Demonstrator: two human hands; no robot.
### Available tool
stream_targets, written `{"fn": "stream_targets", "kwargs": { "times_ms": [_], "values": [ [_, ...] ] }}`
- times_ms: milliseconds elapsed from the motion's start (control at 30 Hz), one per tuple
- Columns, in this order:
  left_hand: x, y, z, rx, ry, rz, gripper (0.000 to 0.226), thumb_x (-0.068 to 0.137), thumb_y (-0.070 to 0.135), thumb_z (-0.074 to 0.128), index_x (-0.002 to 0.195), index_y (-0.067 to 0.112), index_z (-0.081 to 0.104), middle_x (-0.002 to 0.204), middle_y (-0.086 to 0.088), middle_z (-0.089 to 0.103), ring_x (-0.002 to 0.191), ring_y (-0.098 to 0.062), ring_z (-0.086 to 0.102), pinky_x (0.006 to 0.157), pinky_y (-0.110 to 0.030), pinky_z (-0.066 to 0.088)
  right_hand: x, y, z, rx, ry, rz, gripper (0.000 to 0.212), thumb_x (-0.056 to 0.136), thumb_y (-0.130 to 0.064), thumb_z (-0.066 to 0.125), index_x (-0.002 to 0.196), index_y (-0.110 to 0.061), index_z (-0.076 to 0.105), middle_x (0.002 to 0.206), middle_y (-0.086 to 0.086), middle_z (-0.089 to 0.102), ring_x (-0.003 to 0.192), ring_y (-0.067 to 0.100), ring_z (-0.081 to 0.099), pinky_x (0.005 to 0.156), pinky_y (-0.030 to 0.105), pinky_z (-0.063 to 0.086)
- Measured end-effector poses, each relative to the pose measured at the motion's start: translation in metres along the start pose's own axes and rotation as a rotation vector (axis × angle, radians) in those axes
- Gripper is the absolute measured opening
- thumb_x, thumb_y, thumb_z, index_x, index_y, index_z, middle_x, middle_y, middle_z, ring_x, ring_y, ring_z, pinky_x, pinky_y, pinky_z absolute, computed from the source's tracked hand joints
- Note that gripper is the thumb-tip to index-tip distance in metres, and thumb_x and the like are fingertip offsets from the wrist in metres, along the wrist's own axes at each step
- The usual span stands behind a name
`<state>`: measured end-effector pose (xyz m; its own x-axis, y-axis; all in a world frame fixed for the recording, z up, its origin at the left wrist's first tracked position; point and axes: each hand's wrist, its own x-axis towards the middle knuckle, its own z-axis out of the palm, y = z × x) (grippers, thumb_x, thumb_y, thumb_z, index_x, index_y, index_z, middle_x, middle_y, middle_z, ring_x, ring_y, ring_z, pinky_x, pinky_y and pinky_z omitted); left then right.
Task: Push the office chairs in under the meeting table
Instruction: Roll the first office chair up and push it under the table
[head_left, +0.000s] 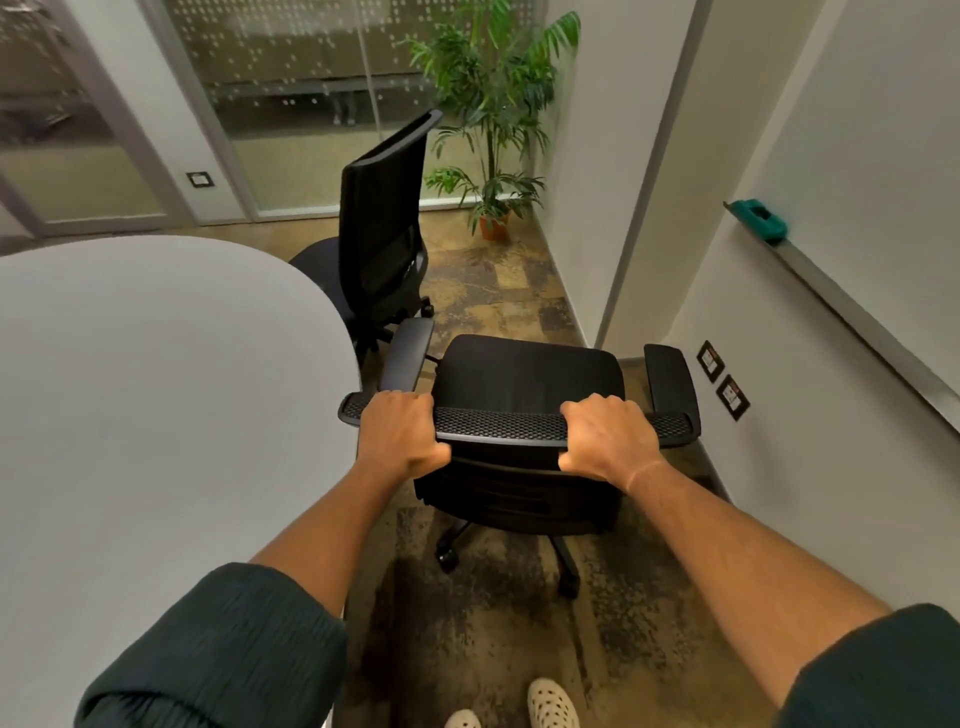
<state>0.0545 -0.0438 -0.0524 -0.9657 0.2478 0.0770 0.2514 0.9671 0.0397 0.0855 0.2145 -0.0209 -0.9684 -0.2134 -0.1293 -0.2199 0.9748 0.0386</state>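
A black office chair with armrests (527, 384) stands right in front of me, beside the round white meeting table (156, 374), its seat facing away from me. My left hand (397, 436) is closed over the left part of the mesh backrest's top edge. My right hand (608, 436) grips the same edge further right. A second black office chair (384, 228) stands further back, its seat partly tucked under the table's far rim and its back turned to the right.
A white wall with two sockets (722, 379) runs close along the right, carrying a whiteboard ledge with a teal eraser (763, 218). A potted plant (493, 208) stands in the far corner before a glass partition. My shoes (550, 704) are on patterned carpet.
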Motion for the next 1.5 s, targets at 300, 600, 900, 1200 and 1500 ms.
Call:
{"fn": "stream_targets", "kwargs": {
  "times_ms": [300, 600, 900, 1200, 1500],
  "values": [
    [-0.010, 0.035, 0.001, 0.028, 0.018, -0.144, 0.036, 0.060, 0.043, 0.056, 0.084, 0.018, 0.062, 0.083, -0.003, 0.067, 0.078, -0.026, 0.060, 0.071, -0.035, 0.046, 0.014, 0.033, 0.002, -0.026, 0.002, -0.135, 0.033, 0.076, -0.044, 0.062, 0.098, -0.019, 0.059, 0.080, 0.001, 0.060, 0.075, 0.024, 0.059, 0.069, 0.038, 0.051],
    [-0.027, 0.058, -0.005, 0.006, 0.005, -0.249, 0.036, 0.064, 0.045, 0.061, 0.087, 0.017, 0.062, 0.084, -0.002, 0.065, 0.080, -0.022, 0.059, 0.073, -0.033, 0.044, 0.026, 0.015, 0.001, -0.040, -0.008, -0.260, 0.029, 0.073, -0.043, 0.060, 0.088, -0.019, 0.057, 0.074, -0.001, 0.051, 0.069, 0.024, 0.048, 0.063, 0.035, 0.043],
    [-0.050, 0.061, -0.013, -0.016, -0.021, -0.337, 0.029, 0.061, 0.043, 0.059, 0.076, 0.018, 0.054, 0.071, 0.003, 0.051, 0.068, -0.019, 0.048, 0.070, -0.032, 0.035, 0.031, 0.009, 0.006, -0.090, -0.019, -0.350, 0.035, 0.070, -0.045, 0.058, 0.096, -0.022, 0.057, 0.076, -0.002, 0.054, 0.075, 0.026, 0.059, 0.063, 0.034, 0.042],
    [-0.075, 0.066, -0.016, -0.059, -0.019, -0.435, 0.030, 0.061, 0.044, 0.059, 0.075, 0.018, 0.055, 0.071, 0.002, 0.055, 0.068, -0.018, 0.048, 0.072, -0.032, 0.034, 0.032, 0.001, 0.006, -0.125, -0.039, -0.445, 0.034, 0.068, -0.045, 0.058, 0.094, -0.023, 0.055, 0.080, -0.003, 0.062, 0.076, 0.024, 0.061, 0.064, 0.033, 0.046],
    [-0.082, 0.095, -0.021, -0.059, -0.041, -0.596, 0.030, 0.062, 0.046, 0.055, 0.076, 0.019, 0.054, 0.073, 0.002, 0.057, 0.070, -0.017, 0.050, 0.073, -0.032, 0.037, 0.053, 0.017, 0.002, -0.162, -0.041, -0.658, 0.034, 0.067, -0.048, 0.056, 0.092, -0.026, 0.054, 0.082, -0.007, 0.063, 0.075, 0.020, 0.061, 0.064, 0.034, 0.049]
  ]
}}
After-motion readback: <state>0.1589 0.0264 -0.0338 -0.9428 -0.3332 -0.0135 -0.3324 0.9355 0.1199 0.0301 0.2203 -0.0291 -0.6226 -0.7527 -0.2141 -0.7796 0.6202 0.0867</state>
